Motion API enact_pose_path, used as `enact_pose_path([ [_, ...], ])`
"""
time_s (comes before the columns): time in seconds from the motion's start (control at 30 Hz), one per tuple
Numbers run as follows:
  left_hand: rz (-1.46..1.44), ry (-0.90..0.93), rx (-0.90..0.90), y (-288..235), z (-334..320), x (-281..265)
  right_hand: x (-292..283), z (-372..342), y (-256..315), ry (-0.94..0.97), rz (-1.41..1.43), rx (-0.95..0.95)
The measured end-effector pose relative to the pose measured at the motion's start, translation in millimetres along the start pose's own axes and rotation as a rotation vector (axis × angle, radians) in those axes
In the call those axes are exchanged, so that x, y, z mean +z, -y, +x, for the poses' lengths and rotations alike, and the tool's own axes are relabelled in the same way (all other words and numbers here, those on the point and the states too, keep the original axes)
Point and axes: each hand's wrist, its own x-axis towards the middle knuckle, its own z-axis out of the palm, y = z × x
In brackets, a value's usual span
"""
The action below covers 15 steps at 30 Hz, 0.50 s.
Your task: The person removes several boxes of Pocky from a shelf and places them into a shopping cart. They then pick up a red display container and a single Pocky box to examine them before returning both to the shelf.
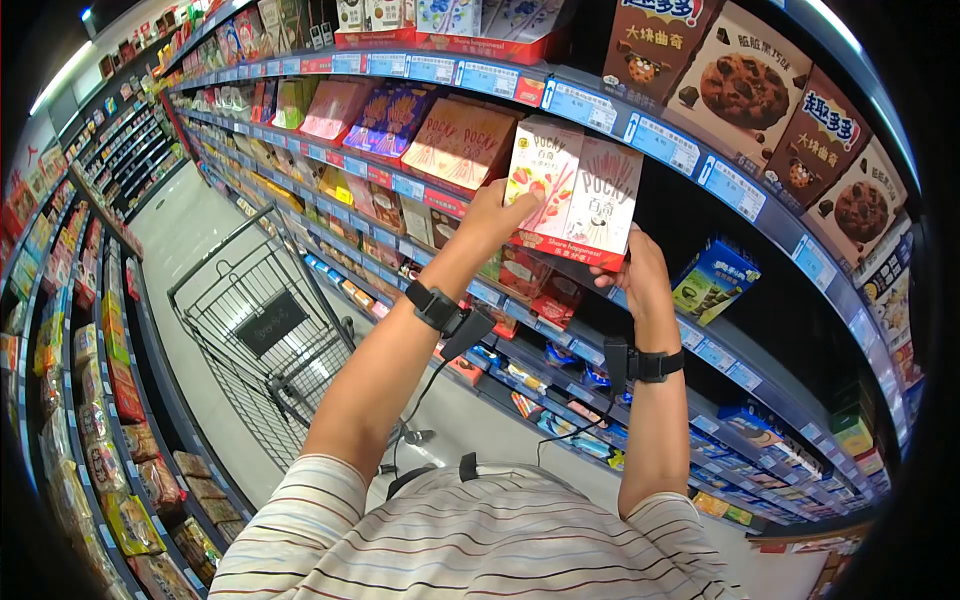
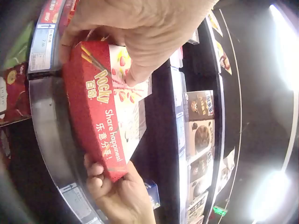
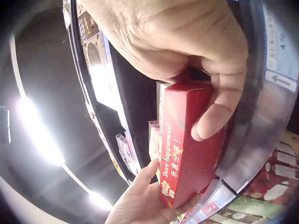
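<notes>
A red display tray (image 1: 560,249) printed with Pocky holds white Pocky boxes (image 1: 603,200), some with strawberry pictures. My left hand (image 1: 497,218) grips its left end, thumb over the front of a strawberry box. At the other end my right hand (image 1: 643,275) holds the lower corner, fingers curled under it. In the left wrist view the left hand (image 2: 135,37) is above the red front (image 2: 96,107) and the right hand (image 2: 122,193) below. The right wrist view shows the right hand (image 3: 187,51) with fingers against the red underside (image 3: 196,140).
Shelves of snacks curve across the view, with Pocky trays (image 1: 462,140) left of the hands and cookie boxes (image 1: 745,85) above right. A blue-green box (image 1: 715,280) stands on the shelf to the right. A wire shopping cart (image 1: 265,340) stands in the aisle at left.
</notes>
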Motion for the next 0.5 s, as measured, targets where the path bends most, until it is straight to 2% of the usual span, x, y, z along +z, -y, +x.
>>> enact_pose_path([
  [0.13, -0.004, 0.019, 0.149, 10.2, -12.2, 3.6, 5.3, -18.5, -4.6, -0.032, 0.01, -0.058],
  [0.23, 0.093, -0.107, 0.161, 7.7, -33.3, 7.5, 4.2, -30.9, -14.6, -0.015, 0.098, -0.115],
  [0.27, -0.016, -0.044, 0.079, -37.2, -56.0, 8.4, 0.1, -34.8, -20.1, 0.029, 0.12, -0.129],
  [0.37, 0.151, -0.115, 0.097, -15.5, -65.1, 6.4, -0.2, -44.1, -32.5, 0.013, 0.187, -0.114],
  [0.47, 0.246, -0.11, 0.135, -15.0, -82.4, 3.3, -0.9, -54.1, -40.1, 0.004, 0.254, -0.12],
  [0.5, 0.198, -0.106, 0.114, -13.4, -89.4, 2.9, 1.2, -58.3, -42.3, -0.013, 0.275, -0.135],
])
